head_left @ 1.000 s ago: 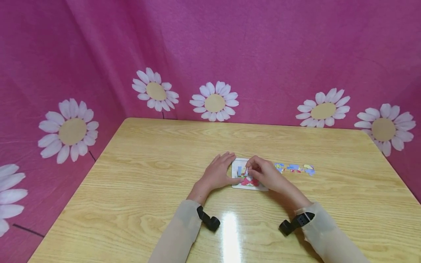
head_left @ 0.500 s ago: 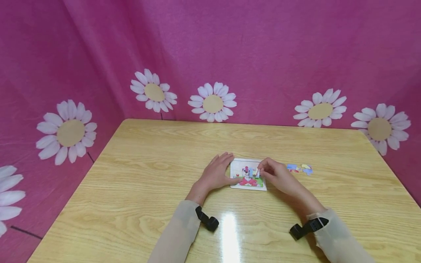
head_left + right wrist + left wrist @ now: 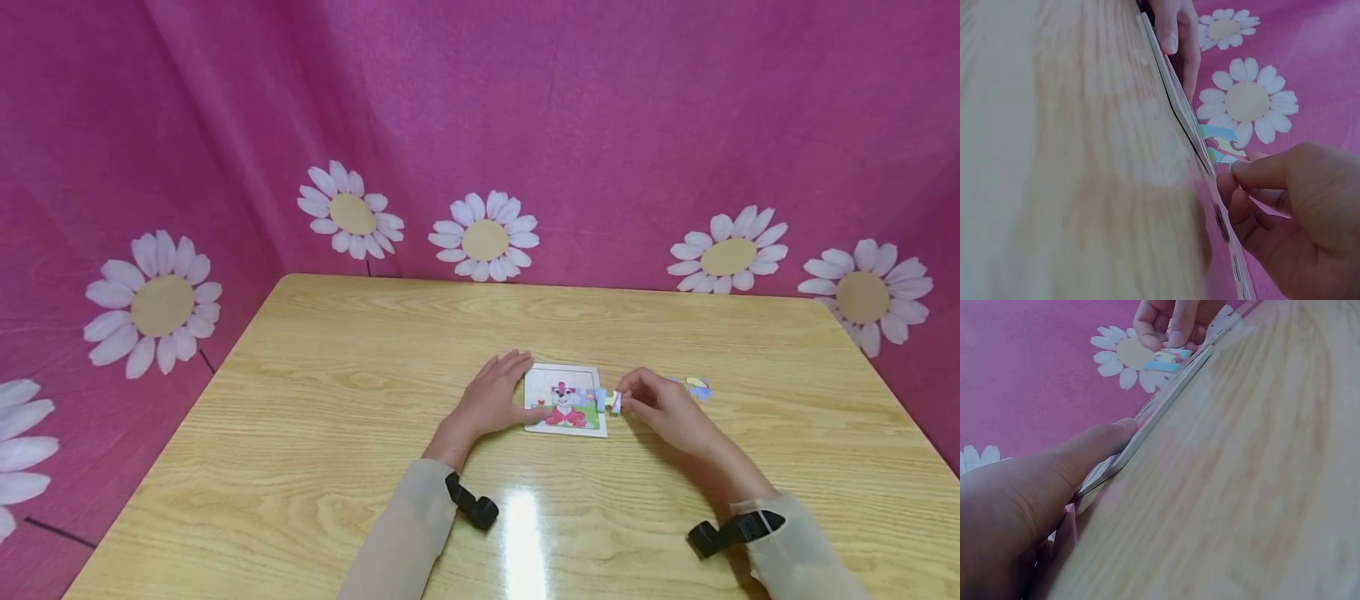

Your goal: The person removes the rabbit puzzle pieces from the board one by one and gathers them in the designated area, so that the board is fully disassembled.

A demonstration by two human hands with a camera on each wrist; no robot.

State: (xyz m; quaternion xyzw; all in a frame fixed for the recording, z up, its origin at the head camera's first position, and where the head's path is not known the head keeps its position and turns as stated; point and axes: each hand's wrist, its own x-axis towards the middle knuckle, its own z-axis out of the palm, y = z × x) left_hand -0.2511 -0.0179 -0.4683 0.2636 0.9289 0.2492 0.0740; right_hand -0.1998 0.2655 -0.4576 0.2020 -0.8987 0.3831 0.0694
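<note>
A small jigsaw puzzle board (image 3: 549, 382) with a white border lies on the table, showing a pink cartoon animal. Along its left edge rests my left hand (image 3: 491, 397), fingers extended and thumb lying on the board. In the left wrist view the thumb (image 3: 1105, 439) presses the board's rim. Just off the board's right edge, my right hand (image 3: 670, 410) pinches a blue and yellow puzzle piece (image 3: 606, 402) between thumb and fingertips. The right wrist view shows that piece (image 3: 1217, 133) held close to the board's edge (image 3: 1175, 103); whether they touch, I cannot tell.
Loose puzzle pieces (image 3: 699, 387) lie on the wooden table (image 3: 375, 375) beyond my right hand, partly hidden by it. A pink cloth (image 3: 600, 125) with daisies hangs behind the table. Each wrist wears a black strap with a camera (image 3: 483, 512).
My right hand has moved right with the puzzle piece, from over the board to just past its right edge. It now covers some of the loose pieces. The left hand has stayed on the board.
</note>
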